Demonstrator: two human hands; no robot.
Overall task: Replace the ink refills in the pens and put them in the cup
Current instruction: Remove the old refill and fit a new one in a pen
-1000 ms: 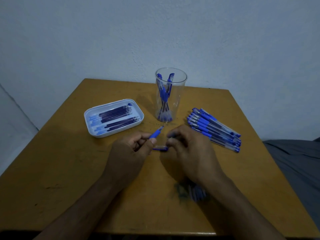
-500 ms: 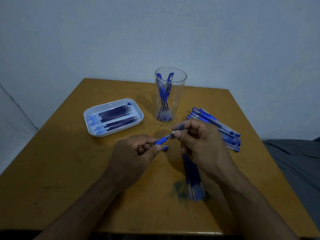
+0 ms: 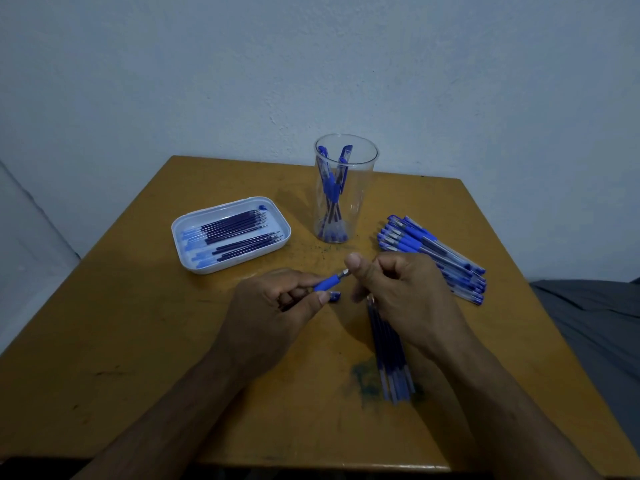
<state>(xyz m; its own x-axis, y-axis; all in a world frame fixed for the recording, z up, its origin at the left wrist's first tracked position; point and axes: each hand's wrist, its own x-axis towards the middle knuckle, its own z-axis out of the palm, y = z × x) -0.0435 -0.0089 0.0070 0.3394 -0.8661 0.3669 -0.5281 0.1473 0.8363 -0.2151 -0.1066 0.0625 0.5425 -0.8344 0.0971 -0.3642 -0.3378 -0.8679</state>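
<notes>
My left hand (image 3: 277, 306) grips a blue pen (image 3: 327, 282) by its barrel, its rubber grip and metal tip pointing up and right. My right hand (image 3: 398, 292) pinches the pen's metal tip between thumb and fingers. A small blue cap (image 3: 335, 296) lies on the table just under the pen. Behind stands a clear cup (image 3: 346, 188) holding a few blue pens. A white tray (image 3: 194, 265) at the left carries several dark refills (image 3: 239, 237). More refills (image 3: 391, 358) lie on the table beneath my right wrist.
A pile of several blue capped pens (image 3: 436, 254) lies to the right of the cup. The wooden table (image 3: 138, 341) has an ink smudge near the loose refills. A white wall stands behind, and grey fabric (image 3: 595, 323) lies off the right edge.
My right hand rose from the table to the pen's tip and now pinches it. My left hand has tilted the pen up slightly. The refills under my right wrist came into view.
</notes>
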